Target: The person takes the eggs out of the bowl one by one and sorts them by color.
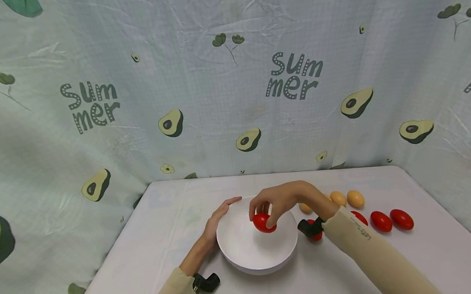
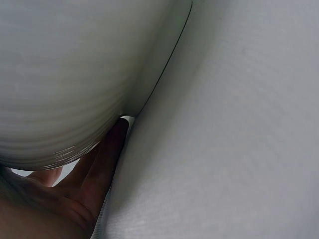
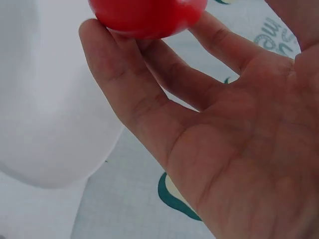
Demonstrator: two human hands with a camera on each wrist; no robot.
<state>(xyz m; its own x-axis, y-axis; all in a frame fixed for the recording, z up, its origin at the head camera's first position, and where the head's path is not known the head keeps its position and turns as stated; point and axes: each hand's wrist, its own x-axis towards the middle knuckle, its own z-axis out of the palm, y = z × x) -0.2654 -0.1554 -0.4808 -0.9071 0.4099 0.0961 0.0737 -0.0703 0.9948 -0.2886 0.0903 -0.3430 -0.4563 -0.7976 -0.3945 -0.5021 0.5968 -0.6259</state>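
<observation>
My right hand (image 1: 279,200) pinches a glossy red egg (image 1: 264,224) between thumb and fingertips, over the inside of a white bowl (image 1: 244,252). In the right wrist view the egg (image 3: 149,15) sits at the fingertips, clear of the palm, with the bowl's pale rim (image 3: 60,181) beyond it. My left hand (image 1: 214,224) lies along the bowl's left outer side, fingers stretched out. From the left wrist, those fingers (image 2: 102,172) rest against the ribbed outer wall (image 2: 65,89), low by the table.
Right of the bowl, several more red eggs (image 1: 381,221) lie on the white table (image 1: 183,210). Behind them are several orange-yellow eggs (image 1: 355,198), partly hidden by my right forearm. A curtain (image 1: 201,87) printed with avocados hangs at the table's back edge.
</observation>
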